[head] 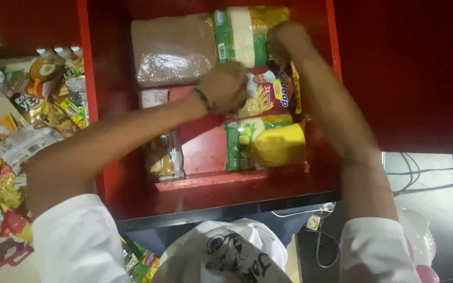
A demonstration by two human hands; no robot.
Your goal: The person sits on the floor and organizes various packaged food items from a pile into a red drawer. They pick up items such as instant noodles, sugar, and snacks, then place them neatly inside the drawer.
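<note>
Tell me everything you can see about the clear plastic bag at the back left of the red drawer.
The clear plastic bag is a soft, pillow-shaped pack with a crinkled, shiny film, filled with something pale brownish-grey; what it holds cannot be told. It lies flat at the drawer's back left. Its right edge meets a green, white and yellow packet. The left hand hovers near its lower right corner; contact is unclear.

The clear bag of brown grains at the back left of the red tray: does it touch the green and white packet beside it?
Touching. The head view shows the clear bag edge to edge with the green and white packet, no red tray between them.
</note>
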